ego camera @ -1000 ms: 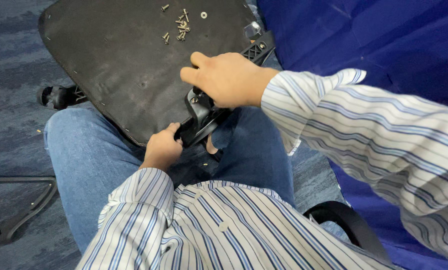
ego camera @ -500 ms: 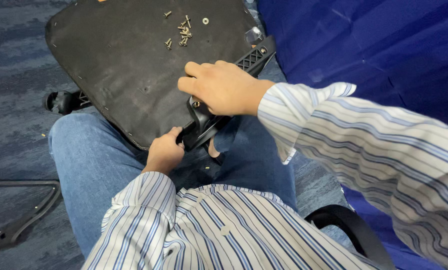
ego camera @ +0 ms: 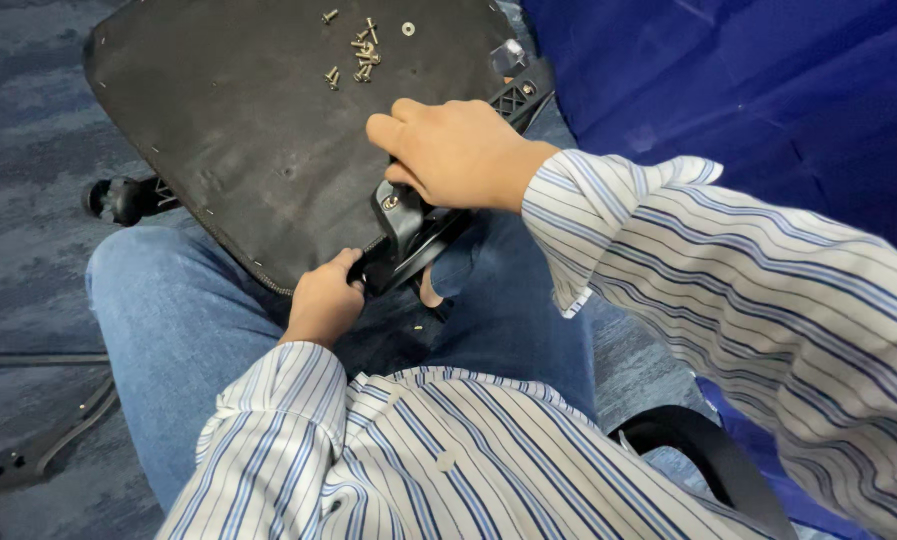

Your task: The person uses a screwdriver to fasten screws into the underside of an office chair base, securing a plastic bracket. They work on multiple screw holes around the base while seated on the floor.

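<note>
Over blue-grey carpet [ego camera: 29, 150], beside a blue drape [ego camera: 749, 90], we sit with an upturned black seat pan [ego camera: 239, 130] across our jeans, fitting a black armrest bracket [ego camera: 409, 235] to its near edge: our left hand [ego camera: 324, 300] is clamped on the bracket's lower end, while our right hand [ego camera: 459, 150] is closed over its top. Judging by this, the bracket is being seated, and fastening next would call for a free hand. Loose screws [ego camera: 359, 55] lie far up the pan, a caster [ego camera: 119, 195] pokes out left, and our right sleeve [ego camera: 729, 290] crowds the joint.
</note>
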